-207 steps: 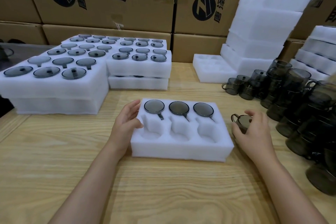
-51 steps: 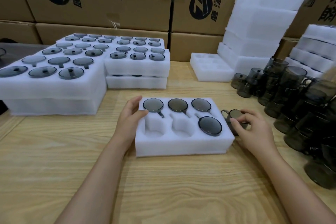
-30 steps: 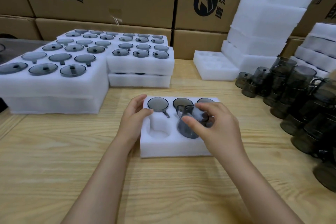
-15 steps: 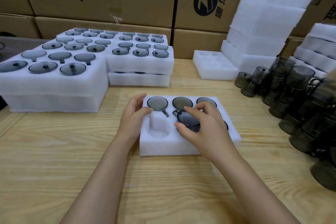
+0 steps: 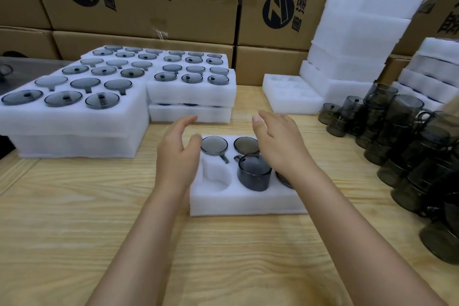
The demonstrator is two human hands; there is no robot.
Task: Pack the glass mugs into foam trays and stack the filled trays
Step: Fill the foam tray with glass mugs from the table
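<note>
Left hand (image 5: 177, 156) at foam tray (image 5: 243, 204) edge, right hand (image 5: 278, 146) hovering over glass mugs (image 5: 253, 174)

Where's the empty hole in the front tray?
Head view: the empty pocket is in the near-left corner of the foam tray, beside the left hand and left of the raised mug.

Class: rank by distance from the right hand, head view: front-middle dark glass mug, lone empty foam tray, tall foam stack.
1. Dark glass mug, beneath the right hand.
2. Empty white foam tray, behind.
3. Tall white foam stack, back right.
</note>
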